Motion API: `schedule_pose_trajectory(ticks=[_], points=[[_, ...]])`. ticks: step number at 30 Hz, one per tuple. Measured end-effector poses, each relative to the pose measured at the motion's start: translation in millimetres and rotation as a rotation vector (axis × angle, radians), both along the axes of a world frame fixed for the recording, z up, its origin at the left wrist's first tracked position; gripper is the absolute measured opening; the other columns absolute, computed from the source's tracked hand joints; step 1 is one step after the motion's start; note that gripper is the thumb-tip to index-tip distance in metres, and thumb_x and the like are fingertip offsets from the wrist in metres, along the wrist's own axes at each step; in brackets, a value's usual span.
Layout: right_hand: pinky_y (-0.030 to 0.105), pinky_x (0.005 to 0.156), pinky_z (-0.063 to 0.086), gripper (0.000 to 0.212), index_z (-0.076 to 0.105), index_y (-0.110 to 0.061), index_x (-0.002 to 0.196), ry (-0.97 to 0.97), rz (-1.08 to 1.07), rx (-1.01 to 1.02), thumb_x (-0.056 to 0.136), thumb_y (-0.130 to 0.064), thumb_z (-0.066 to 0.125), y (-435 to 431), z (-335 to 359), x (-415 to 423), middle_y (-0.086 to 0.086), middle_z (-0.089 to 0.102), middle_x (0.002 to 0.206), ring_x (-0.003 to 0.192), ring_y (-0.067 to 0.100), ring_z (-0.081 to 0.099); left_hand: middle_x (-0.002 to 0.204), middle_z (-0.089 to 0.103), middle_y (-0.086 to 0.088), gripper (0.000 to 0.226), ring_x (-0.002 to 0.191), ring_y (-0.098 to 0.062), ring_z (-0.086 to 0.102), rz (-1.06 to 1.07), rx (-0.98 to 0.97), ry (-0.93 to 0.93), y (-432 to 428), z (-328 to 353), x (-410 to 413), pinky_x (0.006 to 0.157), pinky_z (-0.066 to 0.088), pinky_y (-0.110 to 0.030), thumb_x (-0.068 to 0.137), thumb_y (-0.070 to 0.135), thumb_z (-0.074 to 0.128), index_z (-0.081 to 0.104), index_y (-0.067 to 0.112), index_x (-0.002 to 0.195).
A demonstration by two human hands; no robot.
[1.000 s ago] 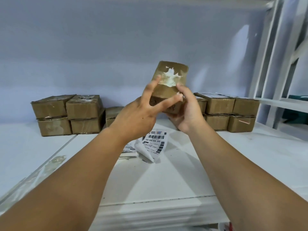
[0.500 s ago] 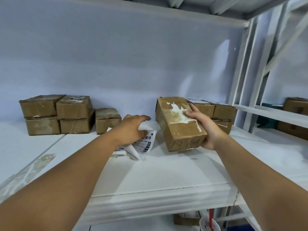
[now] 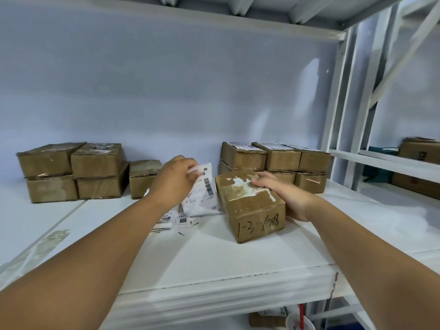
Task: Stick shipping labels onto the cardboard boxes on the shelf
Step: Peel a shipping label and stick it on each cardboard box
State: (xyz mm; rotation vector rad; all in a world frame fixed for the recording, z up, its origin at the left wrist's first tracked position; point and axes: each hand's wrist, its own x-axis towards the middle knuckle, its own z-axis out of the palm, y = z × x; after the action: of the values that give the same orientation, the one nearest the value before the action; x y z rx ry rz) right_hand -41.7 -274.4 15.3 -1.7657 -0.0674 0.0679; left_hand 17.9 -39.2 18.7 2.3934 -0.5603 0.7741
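Your left hand pinches a shipping label, which may curl and stick to itself. Your right hand grips the cardboard box, whose torn-paper residue could spoil adhesion.

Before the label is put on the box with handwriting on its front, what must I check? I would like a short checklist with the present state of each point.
1. The box lies flat on the shelf: ok.
2. The right hand holds the box steady: ok.
3. The left hand pinches a label: ok.
4. Top of the box clean: not ok, old label scraps stick there.
5. Backing of the label peeled off: cannot tell.
6. Only one label lifted: cannot tell.
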Motion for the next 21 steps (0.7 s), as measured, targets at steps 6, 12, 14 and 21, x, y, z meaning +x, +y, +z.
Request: schedule_pose_trajectory(ticks=[6, 12, 14, 21], points=[[0.043, 0.102, 0.043, 0.034, 0.044, -0.046, 0.121, 0.018, 0.014, -0.215, 0.089, -0.048, 0.056, 7, -1, 9, 0.002, 0.063, 0.122, 0.117, 0.028, 0.059, 0.099, 0.057, -0.008, 0.018, 0.095, -0.029, 0.05, 0.221, -0.254, -0.42, 10, 12, -9, 0.07, 0.034, -0.03, 0.095, 0.022, 0.053, 0.067, 0.012, 0.099], [0.045, 0.1, 0.046, 0.059, 0.035, -0.043, 0.138, 0.032, 0.155, -0.429, 0.085, -0.047, 0.063, 13, 7, 11, -0.001, 0.057, 0.125, 0.11, 0.023, 0.058, 0.086, 0.066, -0.001, 0.017, 0.08, -0.023, 0.06, 0.025, -0.691, -0.252, 8, 25, -14, 0.065, 0.041, -0.032, 0.091, 0.026, 0.059, 0.058, 0.022, 0.074], [0.033, 0.088, 0.046, 0.057, 0.038, -0.041, 0.137, -0.089, 0.147, -0.425, 0.086, -0.042, 0.064, 17, 11, 12, -0.01, 0.057, 0.121, 0.105, 0.012, 0.056, 0.075, 0.068, 0.001, 0.02, 0.073, -0.022, 0.063, -0.106, -0.844, -0.065, 6, 25, -16, 0.067, 0.05, -0.04, 0.088, 0.025, 0.063, 0.06, 0.021, 0.069], [0.027, 0.067, 0.042, 0.047, 0.067, -0.018, 0.098, -0.309, -0.11, 0.406, 0.095, -0.055, 0.038, 34, 28, 31, 0.0, 0.064, 0.083, 0.067, 0.012, 0.057, 0.079, 0.067, -0.005, 0.01, 0.064, -0.015, 0.06, -0.367, -0.996, 0.219, -3, 29, -24, 0.062, 0.047, -0.028, 0.081, 0.01, 0.07, 0.062, 0.015, 0.078]])
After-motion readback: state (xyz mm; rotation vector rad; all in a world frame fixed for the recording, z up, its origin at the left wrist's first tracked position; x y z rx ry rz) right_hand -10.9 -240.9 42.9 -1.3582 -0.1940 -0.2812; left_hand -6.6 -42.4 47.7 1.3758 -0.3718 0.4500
